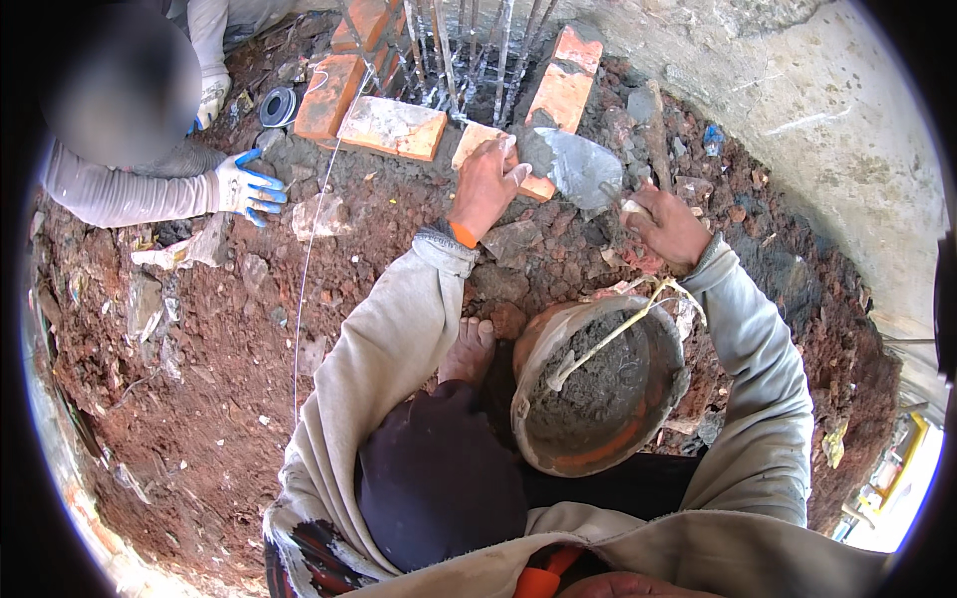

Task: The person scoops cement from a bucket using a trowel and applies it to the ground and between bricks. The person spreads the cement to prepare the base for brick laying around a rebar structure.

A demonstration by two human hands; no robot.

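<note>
Curling left hand over orange rectangular clay brick, between white-smeared orange brick and mortar-streaked grey metal trowel, seemingly closing right hand around trowel's mostly hidden handle. Risking knocking hand-covered brick out of line if bumping it with nearby blade. Reaching past round orange-grey bucket holding wet-looking grey mortar.

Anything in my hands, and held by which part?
Right hand: masonry trowel, by its handle. Left hand: touching an orange brick; a grip can't be confirmed.

The brick lies left of the trowel, behind the bucket.
</note>
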